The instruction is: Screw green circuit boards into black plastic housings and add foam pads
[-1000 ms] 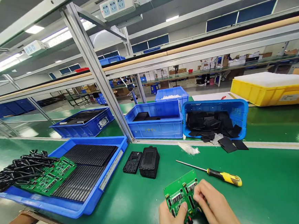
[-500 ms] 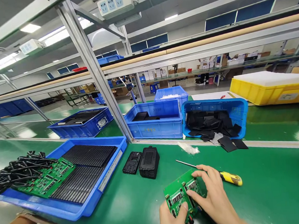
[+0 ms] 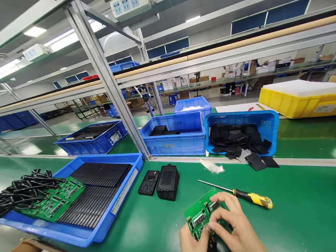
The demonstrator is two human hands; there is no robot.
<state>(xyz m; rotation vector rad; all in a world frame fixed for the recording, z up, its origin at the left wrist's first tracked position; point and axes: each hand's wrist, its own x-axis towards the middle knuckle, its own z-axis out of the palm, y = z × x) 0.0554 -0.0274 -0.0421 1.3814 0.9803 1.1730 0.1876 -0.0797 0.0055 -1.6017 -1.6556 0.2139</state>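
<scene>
A green circuit board (image 3: 200, 215) with two digit displays is held tilted above the bench near its front edge. My left hand (image 3: 195, 245) grips its lower left side, the thumb lying across the front. My right hand (image 3: 236, 225) is closed at the board's right side, with thumb and index finger pinched together by the left thumb and other fingers at the top right edge. What the pinch holds is too small to make out. Dark wires hang below the board. Behind the right hand lies a screwdriver (image 3: 252, 198) with a yellow and black handle.
Left stands a blue tray (image 3: 126, 189) with black slatted parts, more boards (image 3: 50, 205) and bundled black cables (image 3: 22, 192). Black housings (image 3: 168, 183) and a flat black cover (image 3: 149, 182) sit mid-bench. Behind are a blue bin (image 3: 175, 145) and a basket (image 3: 275, 133) of black pieces.
My right hand has shifted left and down across the board, bringing its thumb and index finger together beside my left thumb. My left hand keeps its hold.
</scene>
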